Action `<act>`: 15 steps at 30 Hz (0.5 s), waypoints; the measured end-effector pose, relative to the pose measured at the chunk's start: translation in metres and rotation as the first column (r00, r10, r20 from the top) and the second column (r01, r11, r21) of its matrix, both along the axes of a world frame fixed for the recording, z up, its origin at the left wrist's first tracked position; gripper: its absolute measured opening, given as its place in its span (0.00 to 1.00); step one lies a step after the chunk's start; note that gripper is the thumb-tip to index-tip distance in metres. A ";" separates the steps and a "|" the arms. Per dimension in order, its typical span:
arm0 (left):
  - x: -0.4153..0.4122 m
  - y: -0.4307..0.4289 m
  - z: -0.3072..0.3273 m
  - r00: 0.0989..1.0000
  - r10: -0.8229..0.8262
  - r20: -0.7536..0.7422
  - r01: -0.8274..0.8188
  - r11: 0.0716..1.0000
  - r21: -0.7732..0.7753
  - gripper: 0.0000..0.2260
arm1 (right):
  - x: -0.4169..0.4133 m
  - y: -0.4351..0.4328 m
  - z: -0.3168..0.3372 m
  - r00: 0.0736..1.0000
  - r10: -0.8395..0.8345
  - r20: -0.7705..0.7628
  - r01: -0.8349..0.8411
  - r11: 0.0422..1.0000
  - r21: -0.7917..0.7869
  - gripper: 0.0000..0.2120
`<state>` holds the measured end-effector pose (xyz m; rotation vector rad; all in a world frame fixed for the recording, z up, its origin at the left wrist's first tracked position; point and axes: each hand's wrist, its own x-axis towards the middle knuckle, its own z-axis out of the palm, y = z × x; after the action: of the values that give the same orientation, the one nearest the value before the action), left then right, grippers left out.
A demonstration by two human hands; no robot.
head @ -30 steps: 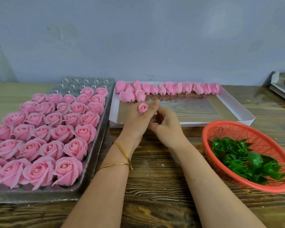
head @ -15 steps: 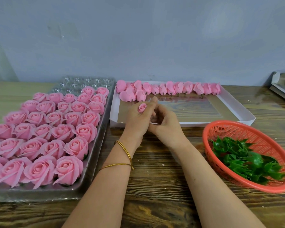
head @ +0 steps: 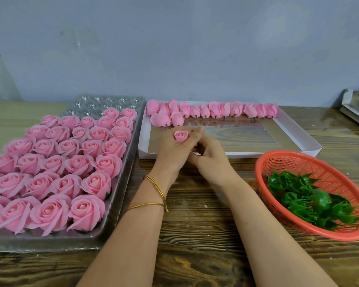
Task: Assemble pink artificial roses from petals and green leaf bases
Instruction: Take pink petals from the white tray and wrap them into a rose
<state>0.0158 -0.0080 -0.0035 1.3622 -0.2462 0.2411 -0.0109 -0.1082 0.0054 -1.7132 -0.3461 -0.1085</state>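
My left hand [head: 174, 150] grips a small pink rose bud [head: 181, 135], whose spiral top shows above my curled fingers. My right hand [head: 210, 157] sits against the left one from the right, its fingers curled at the bud's underside, which is hidden. Behind the hands a row of loose pink petal bundles [head: 214, 110] lines the back of a white cardboard box lid [head: 294, 132]. Green leaf bases [head: 307, 199] lie heaped in a red plastic basket [head: 311, 162] at the right.
A clear plastic tray [head: 120, 195] at the left holds several finished pink roses [head: 56, 172], with bare cups at its back. A grey tray corner [head: 354, 108] sticks in at the far right. The wooden table [head: 199, 235] runs under my forearms; a blue-grey wall stands behind.
The bud has turned in my left hand, so its spiral top now faces up more fully. Both hands stay together in nearly the same spot.
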 end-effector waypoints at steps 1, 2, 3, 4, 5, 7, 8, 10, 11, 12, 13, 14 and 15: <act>0.000 0.000 0.000 1.000 -0.001 0.013 0.001 1.000 0.010 0.02 | 0.000 0.000 0.001 1.000 0.011 -0.016 -0.011 1.000 0.006 0.18; 0.000 0.000 0.000 1.000 -0.004 0.025 0.003 1.000 0.024 0.03 | -0.001 -0.001 0.001 0.999 0.020 -0.025 -0.020 1.000 0.006 0.19; 0.000 0.001 -0.001 1.000 -0.008 0.030 0.007 0.999 0.032 0.03 | -0.001 -0.001 0.002 0.999 0.027 -0.029 -0.027 1.000 0.002 0.18; 0.000 0.001 -0.001 1.000 -0.008 0.030 0.007 0.999 0.036 0.03 | -0.001 -0.001 0.002 0.999 0.029 -0.027 -0.029 1.000 -0.001 0.18; 0.000 0.002 -0.001 1.000 -0.007 0.028 0.006 0.999 0.035 0.04 | -0.002 -0.001 0.002 0.999 0.024 -0.021 -0.024 1.000 -0.001 0.18; 0.001 0.001 -0.002 1.000 0.007 0.022 -0.008 1.000 0.025 0.09 | -0.001 0.000 0.003 1.000 -0.003 -0.005 0.003 1.000 0.001 0.17; 0.001 0.000 -0.001 1.000 0.020 0.019 -0.020 1.000 0.022 0.11 | -0.001 0.001 0.003 1.000 -0.014 0.001 0.014 1.000 0.002 0.17; 0.001 -0.002 0.000 0.999 0.042 0.009 -0.042 0.999 0.027 0.15 | -0.001 0.002 0.003 1.000 -0.021 0.001 0.021 1.000 0.010 0.18; 0.002 -0.004 -0.001 0.999 0.051 0.004 -0.051 0.998 0.030 0.18 | 0.000 0.002 0.002 1.000 -0.025 -0.001 0.025 1.000 0.014 0.18; 0.003 -0.004 -0.001 0.998 0.057 -0.006 -0.057 0.998 0.027 0.20 | 0.000 0.002 0.001 1.000 -0.031 0.000 0.031 0.999 0.014 0.19; 0.003 -0.005 -0.001 0.998 0.063 -0.017 -0.063 0.998 0.017 0.22 | 0.001 0.003 0.001 0.999 -0.036 0.005 0.036 0.999 0.010 0.19; 0.004 -0.005 -0.002 0.998 0.066 -0.025 -0.066 0.998 0.005 0.22 | 0.001 0.003 0.000 0.999 -0.038 0.014 0.038 0.999 0.003 0.20; 0.005 -0.006 -0.003 0.998 0.062 -0.031 -0.063 0.998 -0.004 0.23 | 0.002 0.004 0.000 0.999 -0.043 0.024 0.043 0.999 -0.007 0.21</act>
<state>0.0206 -0.0137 -0.0062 1.3688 -0.1775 0.2728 -0.0091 -0.1040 0.0052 -1.7284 -0.3280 -0.1596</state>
